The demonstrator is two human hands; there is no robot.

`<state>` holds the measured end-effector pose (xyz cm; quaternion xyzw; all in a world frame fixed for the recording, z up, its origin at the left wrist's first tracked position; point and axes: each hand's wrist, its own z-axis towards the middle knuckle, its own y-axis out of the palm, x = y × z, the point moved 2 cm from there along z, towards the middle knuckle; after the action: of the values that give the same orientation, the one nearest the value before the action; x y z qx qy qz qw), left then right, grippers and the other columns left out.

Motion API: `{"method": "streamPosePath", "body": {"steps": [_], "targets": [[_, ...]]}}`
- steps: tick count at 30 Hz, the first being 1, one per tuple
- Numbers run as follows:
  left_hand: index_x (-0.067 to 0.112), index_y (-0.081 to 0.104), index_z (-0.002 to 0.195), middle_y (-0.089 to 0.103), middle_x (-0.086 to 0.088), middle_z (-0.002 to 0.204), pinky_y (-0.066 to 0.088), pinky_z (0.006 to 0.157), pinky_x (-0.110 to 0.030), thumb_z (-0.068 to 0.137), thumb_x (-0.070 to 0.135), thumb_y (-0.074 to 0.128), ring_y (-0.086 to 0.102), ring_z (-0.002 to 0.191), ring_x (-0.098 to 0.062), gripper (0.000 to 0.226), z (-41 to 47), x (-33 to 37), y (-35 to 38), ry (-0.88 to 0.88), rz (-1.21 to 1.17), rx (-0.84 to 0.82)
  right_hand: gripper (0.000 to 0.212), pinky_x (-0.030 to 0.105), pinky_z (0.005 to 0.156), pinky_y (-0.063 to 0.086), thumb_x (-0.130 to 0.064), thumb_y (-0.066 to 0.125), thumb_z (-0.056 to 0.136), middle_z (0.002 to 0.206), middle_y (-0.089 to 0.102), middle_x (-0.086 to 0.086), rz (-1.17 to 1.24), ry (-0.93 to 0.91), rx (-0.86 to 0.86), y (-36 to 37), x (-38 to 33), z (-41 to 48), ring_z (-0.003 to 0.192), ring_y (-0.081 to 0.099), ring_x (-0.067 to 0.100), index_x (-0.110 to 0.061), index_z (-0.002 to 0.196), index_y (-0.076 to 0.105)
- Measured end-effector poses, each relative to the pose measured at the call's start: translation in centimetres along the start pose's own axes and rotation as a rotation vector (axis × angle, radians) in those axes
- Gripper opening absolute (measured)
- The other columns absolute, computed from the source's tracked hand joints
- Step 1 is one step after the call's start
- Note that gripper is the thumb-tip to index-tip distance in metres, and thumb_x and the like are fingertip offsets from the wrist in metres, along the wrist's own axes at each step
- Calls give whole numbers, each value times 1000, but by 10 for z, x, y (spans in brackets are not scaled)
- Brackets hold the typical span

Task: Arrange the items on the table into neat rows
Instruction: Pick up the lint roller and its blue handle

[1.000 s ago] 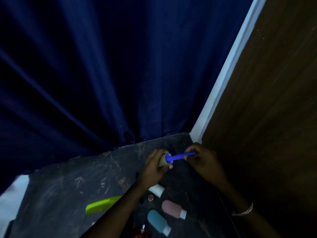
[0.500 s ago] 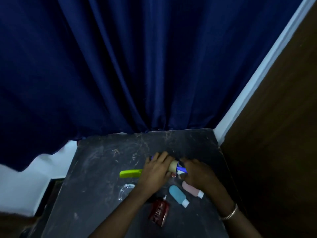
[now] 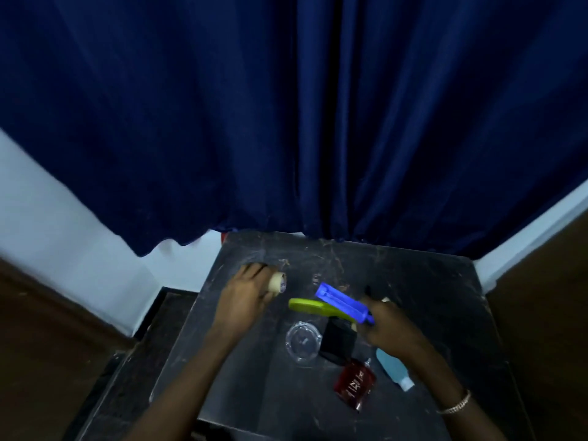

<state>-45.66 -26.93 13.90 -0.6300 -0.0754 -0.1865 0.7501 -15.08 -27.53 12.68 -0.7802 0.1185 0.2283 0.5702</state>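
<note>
On the dark marble table, my left hand grips a small cream roll of tape near the far left part of the top. My right hand holds a blue plastic comb-like piece by its near end, raised over the middle. A lime-green comb lies just under and left of the blue piece. In front of it sit a clear glass ashtray, a black box, a dark red perfume bottle and a teal bottle lying on its side, partly hidden by my right wrist.
A dark blue curtain hangs right behind the table's far edge. White wall shows at the left and brown wooden panels stand at the right. A lower dark step borders the table's left side.
My hands have parted: the left carried the tape roll to the far left of the table, the right pulled the blue piece away to the middle. The view swung left.
</note>
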Motion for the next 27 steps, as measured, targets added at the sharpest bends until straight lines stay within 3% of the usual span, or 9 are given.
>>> {"method": "streamPosePath", "body": {"steps": [5, 8, 10, 12, 16, 21, 27], "targets": [[23, 64, 128, 62, 3, 124, 56, 82, -43, 83, 25, 81, 59, 111, -24, 48, -33, -39, -11, -92, -44, -13, 21, 30, 75, 53, -38, 75, 78, 80, 69, -13, 122, -50, -74, 25, -27, 7, 80, 67, 4, -36, 93, 61], [24, 62, 132, 61, 3, 125, 57, 86, -44, 85, 21, 79, 61, 113, -23, 50, -53, -54, -10, -156, -140, -9, 30, 11, 66, 41, -30, 77, 77, 76, 64, -35, 168, -125, -74, 42, -50, 10, 72, 59, -17, -50, 81, 54], [24, 62, 133, 61, 4, 125, 56, 89, -43, 83, 18, 80, 64, 112, -22, 53, -68, -63, -8, -205, -232, -5, 28, 16, 72, 48, -29, 77, 78, 83, 69, -27, 244, -135, -99, 57, -64, 14, 76, 63, -10, -46, 94, 62], [24, 63, 132, 62, 5, 126, 56, 91, -40, 81, 16, 81, 66, 110, -21, 54, -84, -73, -7, -260, -295, 2, 28, 18, 77, 50, -29, 78, 78, 85, 72, -13, 321, -123, -105, 72, -76, 18, 76, 65, 1, -31, 104, 67], [24, 62, 132, 66, 4, 125, 53, 91, -32, 80, 21, 81, 67, 109, -19, 56, -122, -99, -8, -407, -344, 27, 27, 30, 65, 47, -26, 80, 79, 68, 56, -7, 413, -133, -210, 107, -105, 23, 63, 51, 6, -10, 93, 64], [19, 65, 126, 70, -2, 116, 45, 81, -28, 81, 32, 84, 67, 103, -21, 51, -178, -135, -17, -588, -348, 79, 39, 24, 42, 36, -38, 80, 74, 55, 55, -4, 527, -86, -377, 150, -145, 28, 42, 42, 10, -11, 94, 61], [22, 63, 125, 71, 2, 114, 53, 84, -36, 82, 39, 81, 66, 101, -18, 50, -249, -171, -26, -775, -384, 150, 28, 23, 41, 37, -34, 80, 75, 56, 56, -2, 591, -94, -535, 210, -206, 26, 41, 44, 8, -22, 97, 67]]}}
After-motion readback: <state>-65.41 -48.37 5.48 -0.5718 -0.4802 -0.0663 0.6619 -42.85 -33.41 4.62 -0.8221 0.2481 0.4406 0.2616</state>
